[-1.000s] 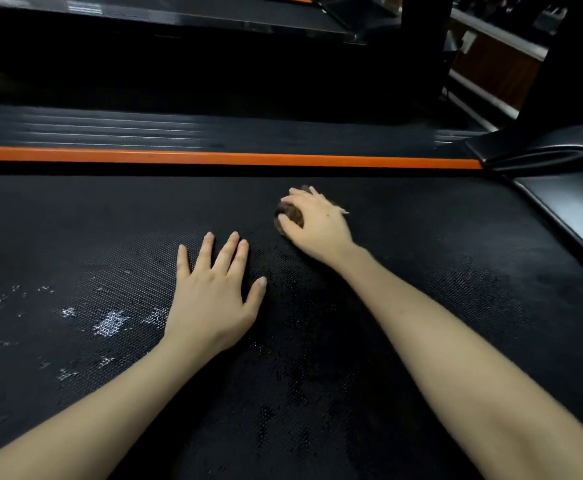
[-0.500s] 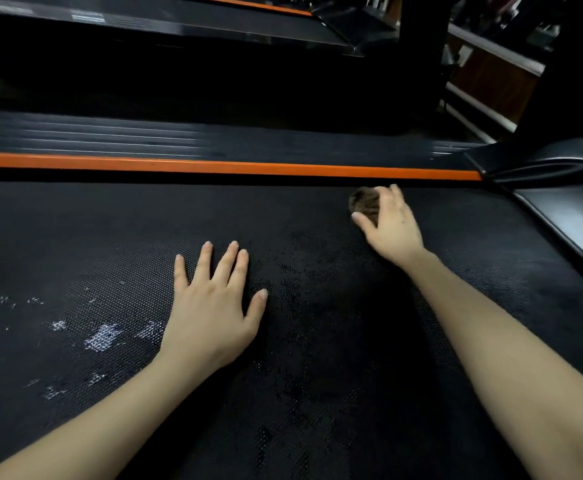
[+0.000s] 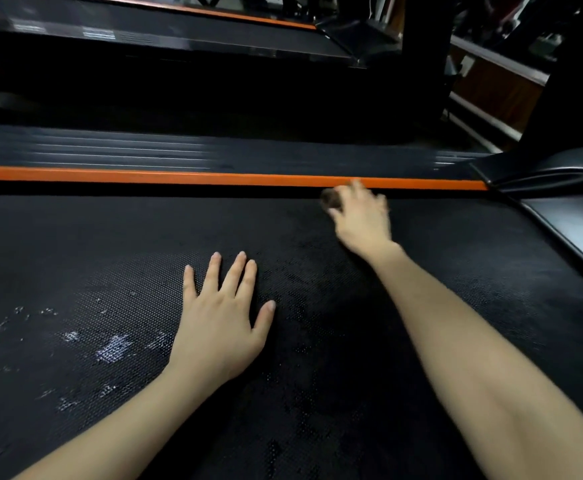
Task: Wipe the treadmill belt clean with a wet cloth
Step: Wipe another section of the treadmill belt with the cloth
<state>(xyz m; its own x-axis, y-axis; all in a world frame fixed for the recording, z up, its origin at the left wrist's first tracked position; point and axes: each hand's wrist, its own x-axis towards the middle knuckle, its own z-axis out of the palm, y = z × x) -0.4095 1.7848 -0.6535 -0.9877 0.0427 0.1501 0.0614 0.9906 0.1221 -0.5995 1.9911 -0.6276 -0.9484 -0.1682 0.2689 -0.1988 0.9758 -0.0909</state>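
The black textured treadmill belt [image 3: 491, 306] fills the lower view, with pale wet patches at the left. My left hand [image 3: 220, 323] lies flat on the belt, fingers spread, holding nothing. My right hand [image 3: 363, 220], blurred by motion, is stretched to the belt's far edge and is closed on a small dark brown cloth [image 3: 331, 199] bunched under its fingers. Most of the cloth is hidden by the hand.
An orange strip [image 3: 144, 175] and a ribbed dark side rail [image 3: 110, 150] border the belt's far edge. A glossy black motor cover [image 3: 567, 216] rises at the right. Another treadmill [image 3: 179, 32] and dark uprights stand beyond.
My right hand slid the cloth from mid-belt to the right and then up to the far edge by the orange strip. My left hand stayed flat in place.
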